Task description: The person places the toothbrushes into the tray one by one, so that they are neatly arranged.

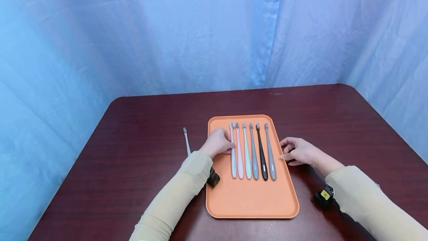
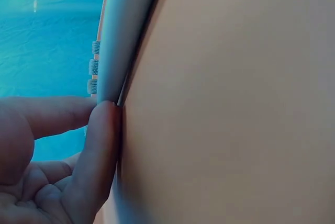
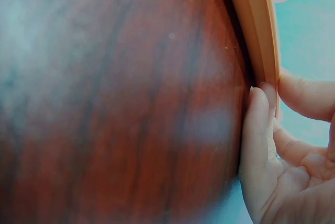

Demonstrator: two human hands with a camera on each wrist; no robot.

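Note:
An orange tray (image 1: 250, 200) lies on the dark wooden table, with several toothbrushes side by side on it, heads pointing away from me. My left hand (image 1: 219, 142) rests on the tray's left part. Its thumb and forefinger tips (image 2: 104, 130) pinch the handle of the leftmost grey-blue toothbrush (image 1: 233, 159) (image 2: 123, 30), which lies flat. My right hand (image 1: 295, 151) is at the tray's right rim (image 3: 259, 35). Its forefinger (image 3: 256, 130) lies along the outside and the thumb comes over the edge. One more pale toothbrush (image 1: 186, 141) lies on the table left of the tray.
The table (image 1: 133, 159) has rounded corners and its far edge meets blue cloth (image 1: 200, 29) that hangs on three sides. The near half of the tray bears nothing. A small black camera (image 1: 323, 195) sits under each wrist.

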